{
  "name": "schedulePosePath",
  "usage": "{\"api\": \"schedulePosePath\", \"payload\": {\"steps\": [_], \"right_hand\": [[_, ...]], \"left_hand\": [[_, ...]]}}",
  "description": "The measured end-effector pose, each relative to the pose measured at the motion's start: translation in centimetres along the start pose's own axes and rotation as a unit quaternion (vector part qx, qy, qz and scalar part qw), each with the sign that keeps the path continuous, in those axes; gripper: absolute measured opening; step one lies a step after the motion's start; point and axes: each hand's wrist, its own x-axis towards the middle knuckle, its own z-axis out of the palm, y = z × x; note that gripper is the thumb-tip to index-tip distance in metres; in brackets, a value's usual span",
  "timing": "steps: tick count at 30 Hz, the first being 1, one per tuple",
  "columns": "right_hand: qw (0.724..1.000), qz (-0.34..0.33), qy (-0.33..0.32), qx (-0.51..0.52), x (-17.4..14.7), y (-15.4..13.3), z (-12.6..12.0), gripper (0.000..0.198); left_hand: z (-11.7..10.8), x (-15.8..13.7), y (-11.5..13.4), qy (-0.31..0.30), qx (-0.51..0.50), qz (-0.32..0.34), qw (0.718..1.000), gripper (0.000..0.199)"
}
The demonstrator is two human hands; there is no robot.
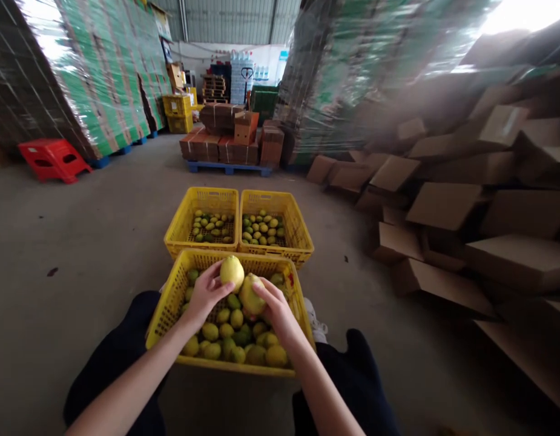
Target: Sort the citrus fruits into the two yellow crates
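Note:
My left hand (pixel 211 287) is closed around a pale yellow lemon (pixel 232 272), raised over the near yellow crate (pixel 166 315). Just right of it and a little lower, my right hand (pixel 273 300) grips a second lemon (pixel 251 295), yellow with a greenish tinge. The two lemons are side by side, nearly touching. Beneath them, the near crate holds many green and yellow lemons (pixel 237 319) between my knees. My hands and forearms hide part of the fruit.
Beyond the near crate stand a left yellow crate (pixel 180 221) and a right yellow crate (pixel 302 233), each partly filled with lemons. Empty cardboard boxes (pixel 443 206) are heaped on the right. A red stool (pixel 55 158) stands left; a blue pallet (pixel 227 168) bears flattened cartons ahead.

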Motion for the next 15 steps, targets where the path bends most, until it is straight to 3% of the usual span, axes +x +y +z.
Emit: {"api": "schedulePosePath", "payload": {"steps": [5,8,15], "right_hand": [[0.997,-0.054,0.040,-0.024,0.5,-0.4,0.7,0.036],[0.987,-0.119,0.063,-0.089,0.6,-0.9,0.8,0.039],[0.945,-0.208,0.039,-0.250,0.0,-0.8,0.5,0.035]], "left_hand": [[-0.3,-0.1,0.6,-0.018,-0.069,0.027,0.997,0.066],[-0.3,-0.4,0.5,-0.037,-0.073,0.044,0.996,0.065],[-0.8,-0.8,0.6,-0.040,0.050,0.132,0.989,0.059]]}}
